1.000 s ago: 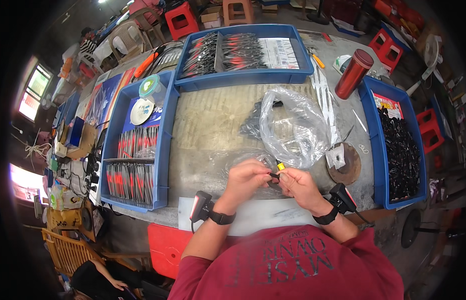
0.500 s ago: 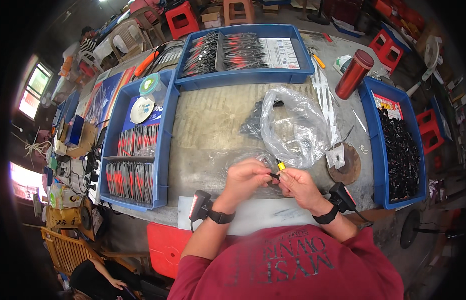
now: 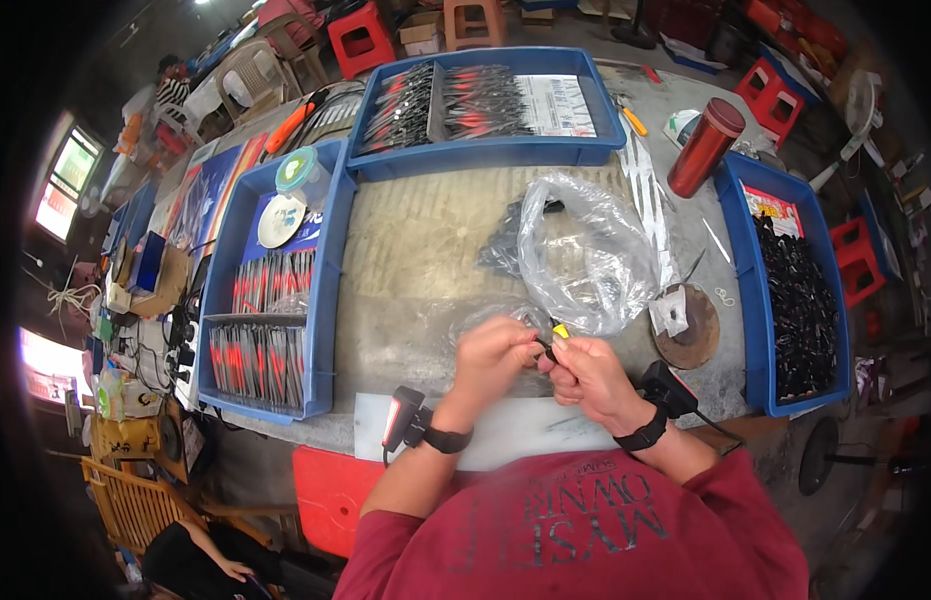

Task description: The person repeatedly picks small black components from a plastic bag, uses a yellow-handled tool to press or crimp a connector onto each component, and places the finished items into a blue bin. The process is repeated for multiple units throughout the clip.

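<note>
My left hand (image 3: 494,360) and my right hand (image 3: 596,380) meet over the near part of the table, fingers pinched. Between the fingertips is a small thin black piece (image 3: 548,348), which both hands grip; its exact kind is too small to make out. A short yellow end (image 3: 560,331) sticks up by my right thumb and forefinger, the rest of it hidden by the fingers. Just beyond the hands lies a crumpled clear plastic bag (image 3: 546,290), its mouth spread open, with a dark bundle (image 3: 501,250) at its left side.
Blue trays of black-and-red packed pieces stand at the left (image 3: 326,300) and far side (image 3: 486,156). A right-hand blue tray (image 3: 761,330) holds many small black parts. Nearby are a red flask (image 3: 706,150), a round wooden block (image 3: 694,340) and a white board (image 3: 376,430).
The left hand has turned and shifted slightly, its wrist moving right. The yellow end now tilts more to the left. Both hands keep their pinch on the black piece.
</note>
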